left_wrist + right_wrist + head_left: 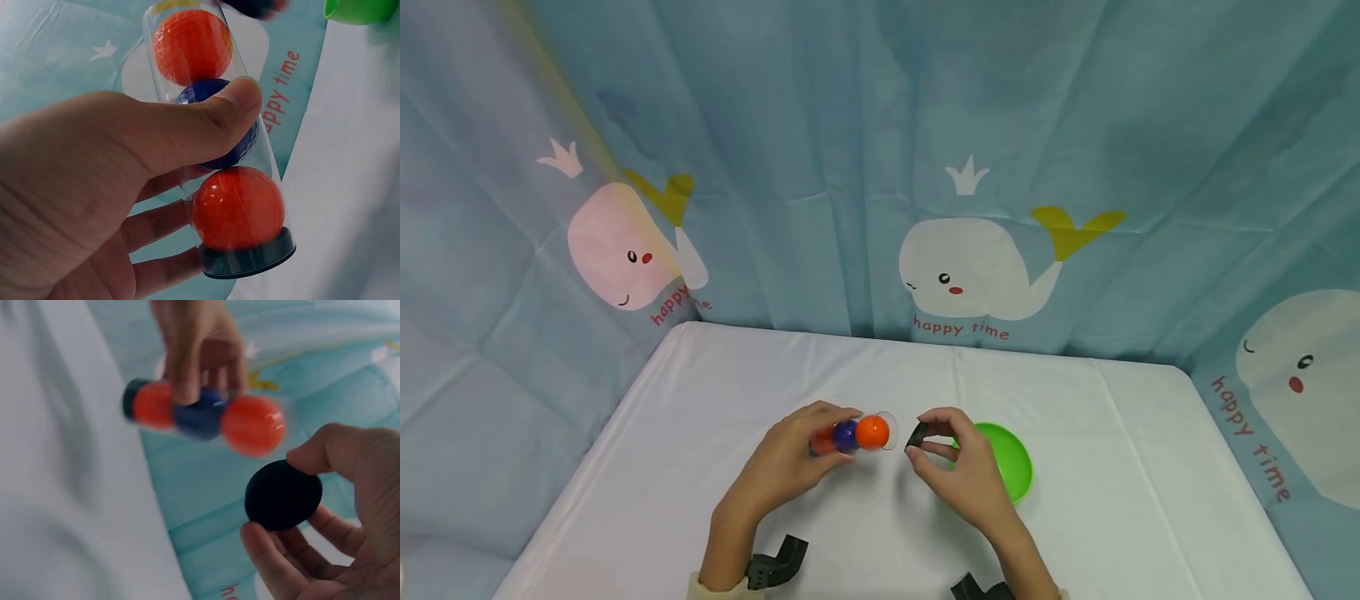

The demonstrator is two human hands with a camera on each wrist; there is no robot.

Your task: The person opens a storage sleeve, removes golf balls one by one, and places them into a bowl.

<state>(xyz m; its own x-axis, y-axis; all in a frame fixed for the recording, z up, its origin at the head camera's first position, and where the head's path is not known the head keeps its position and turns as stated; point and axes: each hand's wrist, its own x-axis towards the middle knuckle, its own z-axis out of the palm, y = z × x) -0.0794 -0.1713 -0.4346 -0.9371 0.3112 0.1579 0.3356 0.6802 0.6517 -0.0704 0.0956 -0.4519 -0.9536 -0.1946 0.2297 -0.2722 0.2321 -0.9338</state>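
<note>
My left hand [790, 446] grips a clear plastic tube [265, 165], thumb across its front and fingers behind. Inside are a dark blue dimpled golf ball [244, 140] between two orange ones, an upper [192, 47] and a lower orange golf ball [239, 206]. A black base cap [250, 257] closes one end of the tube; the other end, facing my right hand, is uncapped. Between thumb and fingertips, my right hand [966, 479] pinches a round black cap [283, 495], held apart from the tube's uncapped end. Both hands are raised above the white table.
A green bowl [1013, 462] stands on the white-covered table [1120, 467], just behind and right of my right hand. A blue curtain [820, 167] with whale prints hangs behind the table and along its sides. Black camera mounts [778, 562] sit at both wrists.
</note>
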